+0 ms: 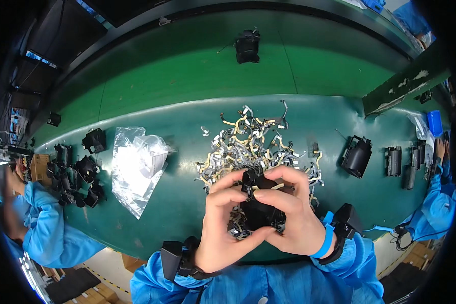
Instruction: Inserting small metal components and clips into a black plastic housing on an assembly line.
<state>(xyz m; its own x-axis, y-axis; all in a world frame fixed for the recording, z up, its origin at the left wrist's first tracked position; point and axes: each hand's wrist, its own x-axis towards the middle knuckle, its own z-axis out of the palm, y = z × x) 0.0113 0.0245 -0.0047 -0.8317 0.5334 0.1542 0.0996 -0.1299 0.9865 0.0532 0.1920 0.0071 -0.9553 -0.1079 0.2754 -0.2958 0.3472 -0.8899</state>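
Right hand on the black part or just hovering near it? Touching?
Touching. The head view shows the right hand curled around the black part, fingertips against its far end with no visible gap.

The garment (296, 285) is of wrinkled blue cloth with loose sleeves (358, 271) and a white button (262, 300), while behind left hand (219, 230) and right hand (303, 225) sits a black angular device (171, 261), the right having also a blue band (328, 241).

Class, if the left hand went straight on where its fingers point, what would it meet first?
The left hand would first meet the black part it holds; beyond that, probably the right hand, though depth is unclear.
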